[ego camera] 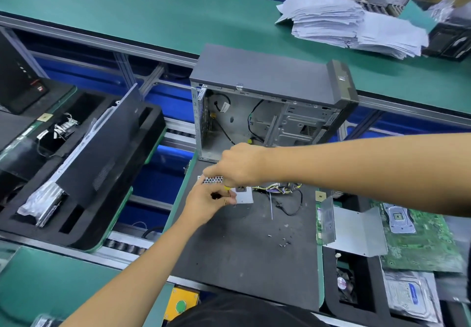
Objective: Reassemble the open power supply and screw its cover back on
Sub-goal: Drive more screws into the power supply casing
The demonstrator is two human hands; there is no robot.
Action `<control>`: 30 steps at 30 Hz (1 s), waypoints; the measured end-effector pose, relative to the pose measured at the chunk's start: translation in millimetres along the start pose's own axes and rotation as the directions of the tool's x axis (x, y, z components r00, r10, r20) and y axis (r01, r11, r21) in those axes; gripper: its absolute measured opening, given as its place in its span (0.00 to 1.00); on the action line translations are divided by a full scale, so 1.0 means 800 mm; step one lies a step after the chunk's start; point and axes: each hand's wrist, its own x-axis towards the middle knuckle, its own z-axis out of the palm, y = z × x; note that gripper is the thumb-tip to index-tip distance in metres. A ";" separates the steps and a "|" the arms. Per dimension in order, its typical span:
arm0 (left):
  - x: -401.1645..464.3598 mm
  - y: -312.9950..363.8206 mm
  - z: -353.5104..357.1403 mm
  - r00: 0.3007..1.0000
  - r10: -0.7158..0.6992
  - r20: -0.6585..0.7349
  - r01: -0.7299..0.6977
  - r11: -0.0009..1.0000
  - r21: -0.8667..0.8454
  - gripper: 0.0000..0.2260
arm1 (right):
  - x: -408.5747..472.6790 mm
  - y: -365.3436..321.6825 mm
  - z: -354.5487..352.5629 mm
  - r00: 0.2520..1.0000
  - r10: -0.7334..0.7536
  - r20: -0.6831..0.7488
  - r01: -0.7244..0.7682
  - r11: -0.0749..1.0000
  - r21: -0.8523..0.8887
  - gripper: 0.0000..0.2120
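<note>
we have the power supply (240,199) standing on the dark mat (242,250) just in front of the open computer case (270,112), its cable bundle (280,189) trailing off to our right. we judge it a stiff sheet-metal box with some weight low down, steady enough to stay put under a downward push but with thin edges and a perforated grille that we would not press on; the flat side walls and corners look like the safe places to hold it, and the wires are soft and should be kept clear of the seams. our left hand (209,203) is closed in a pinch at the box's near top corner, fingertips pressed together on something small and dark, perhaps a screw or the tip of a tool; we cannot tell which. our right hand (238,165) is curled shut above it, seemingly around a yellow-handled screwdriver (226,188), of which only a sliver shows below the fist. loose screws (284,241) lie scattered on the mat nearby, and a bent metal cover (354,230) rests well to the right.
</note>
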 end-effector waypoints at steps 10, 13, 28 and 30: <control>0.001 0.008 0.003 0.992 0.125 -0.037 -0.121 0.989 0.084 0.20 | -0.019 0.020 -0.006 0.951 -0.303 0.060 0.309 0.938 -0.156 0.13; 0.003 0.008 0.001 0.994 0.110 0.004 -0.109 0.982 0.155 0.14 | -0.008 0.020 -0.010 0.872 -0.486 0.050 0.483 0.840 -0.248 0.06; -0.001 -0.010 0.000 0.975 0.223 0.008 -0.220 0.955 0.198 0.14 | -0.034 0.000 0.000 0.975 0.193 -0.112 -0.171 0.969 0.176 0.03; -0.006 -0.014 0.002 0.953 0.298 -0.051 -0.261 0.897 0.357 0.25 | -0.053 0.008 0.006 0.940 0.305 -0.151 -0.253 0.923 0.292 0.05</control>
